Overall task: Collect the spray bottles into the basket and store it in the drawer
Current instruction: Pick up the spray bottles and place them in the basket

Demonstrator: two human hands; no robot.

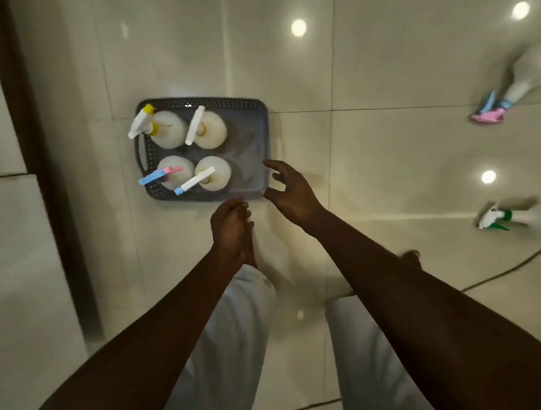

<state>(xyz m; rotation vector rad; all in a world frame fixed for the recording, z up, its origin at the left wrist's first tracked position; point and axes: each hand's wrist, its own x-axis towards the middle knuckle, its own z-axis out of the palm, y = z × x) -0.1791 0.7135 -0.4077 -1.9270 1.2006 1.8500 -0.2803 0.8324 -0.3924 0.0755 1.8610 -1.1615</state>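
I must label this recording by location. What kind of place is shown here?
Probably an indoor room of a home: a glossy tiled floor mirrors ceiling lights, a dark wooden frame runs along the left, and spray bottles stand in a grey basket on the floor. Which room, I cannot tell.

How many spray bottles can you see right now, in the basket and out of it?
6. Four stand in the basket: yellow-nozzle, white, pink-blue, white-blue. Two lie on the floor at right: pink, green. Others may be off-frame.
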